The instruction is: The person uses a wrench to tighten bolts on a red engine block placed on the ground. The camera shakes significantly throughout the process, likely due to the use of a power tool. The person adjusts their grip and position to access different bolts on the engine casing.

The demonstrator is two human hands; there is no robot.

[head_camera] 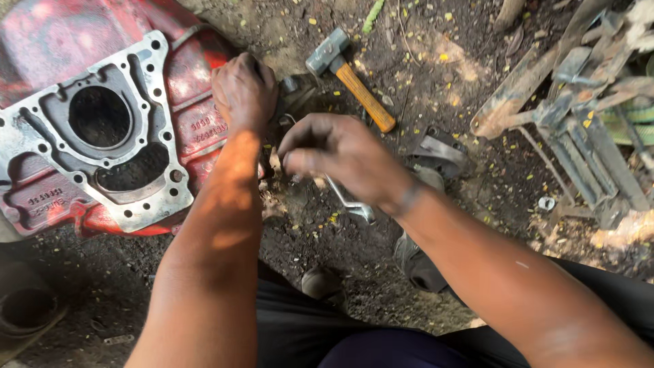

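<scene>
My left hand is closed and pressed against the right side of a red cast-metal housing with a bare grey machined face; what the fingers grip is hidden. My right hand hovers just right of it, fingers curled around the upper end of a bent metal wrench whose lower end sticks out below the palm. A small metal part lies between the two hands, mostly hidden.
A hammer with an orange handle lies on the dark soil beyond my hands. A grey metal bracket sits to the right. Rusty scrap metal fills the right side. A dark round part is at bottom left.
</scene>
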